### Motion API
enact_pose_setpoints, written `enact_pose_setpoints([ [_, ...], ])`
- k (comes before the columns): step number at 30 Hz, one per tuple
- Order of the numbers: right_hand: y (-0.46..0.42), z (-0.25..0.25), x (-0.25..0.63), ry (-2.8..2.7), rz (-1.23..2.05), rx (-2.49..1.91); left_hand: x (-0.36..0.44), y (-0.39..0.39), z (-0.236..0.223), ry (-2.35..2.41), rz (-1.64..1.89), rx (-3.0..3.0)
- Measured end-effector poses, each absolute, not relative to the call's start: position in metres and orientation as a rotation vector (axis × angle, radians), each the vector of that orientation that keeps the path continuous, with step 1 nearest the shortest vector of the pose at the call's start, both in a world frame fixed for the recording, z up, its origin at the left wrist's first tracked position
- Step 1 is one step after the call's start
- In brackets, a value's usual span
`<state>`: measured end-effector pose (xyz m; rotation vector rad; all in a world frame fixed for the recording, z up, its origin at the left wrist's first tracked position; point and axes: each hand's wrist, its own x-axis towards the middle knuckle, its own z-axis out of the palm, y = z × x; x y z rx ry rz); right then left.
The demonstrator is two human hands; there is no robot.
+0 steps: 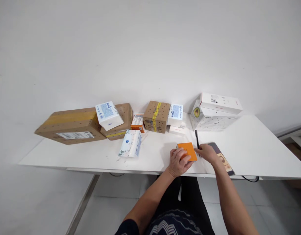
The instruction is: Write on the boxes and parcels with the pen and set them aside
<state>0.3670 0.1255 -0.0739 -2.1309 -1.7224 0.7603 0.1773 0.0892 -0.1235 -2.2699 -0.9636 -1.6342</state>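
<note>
My left hand [178, 160] grips a small orange box [188, 149] near the table's front edge, with its fingers spread over the top and the near side. Just right of the box, my right hand [207, 153] is closed, fingertips around a slim black pen [197, 137] whose upper end points toward the wall. Part of the pen is hidden by the fingers. Under and beside the right forearm lies a dark, flat notebook-like item [222, 157] with a beige printed area.
Along the wall stand a long brown carton [69, 125], another brown carton [124, 116] under a white-blue tissue pack [108, 115], a taped brown box [156, 116] and white boxes [214, 114]. A floral tissue pack [130, 143] lies front left. An orange-white box [138, 123] sits between cartons.
</note>
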Motion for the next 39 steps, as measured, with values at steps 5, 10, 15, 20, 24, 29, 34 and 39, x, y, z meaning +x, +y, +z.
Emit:
enact_pose_setpoints([
  [5,0.120,-0.082,0.359,-1.750,0.665,-2.205,0.178,0.089,-0.124,-0.934,-1.661,-2.244],
  [10,0.095,-0.076,0.379,-1.499,0.444,-2.393,0.180,0.088,-0.127,-0.981,-1.649,-2.204],
  [15,0.064,-0.086,0.403,-1.335,0.194,-2.595,0.180,0.087,-0.128,-1.003,-1.650,-2.166],
  [20,0.056,-0.107,0.405,-1.487,0.159,-2.529,0.180,0.087,-0.127,-0.978,-1.614,-2.194],
  [24,0.059,-0.109,0.403,-1.512,0.128,-2.542,0.179,0.085,-0.127,-0.967,-1.605,-2.202],
  [29,0.061,-0.104,0.404,-1.506,0.161,-2.548,0.178,0.082,-0.128,-0.997,-1.585,-2.210],
  [34,0.054,-0.095,0.413,-1.450,0.242,-2.394,0.178,0.081,-0.128,-1.003,-1.586,-2.196],
  [39,0.030,-0.068,0.420,-0.857,0.696,-1.933,0.179,0.081,-0.126,-0.993,-1.602,-2.171],
])
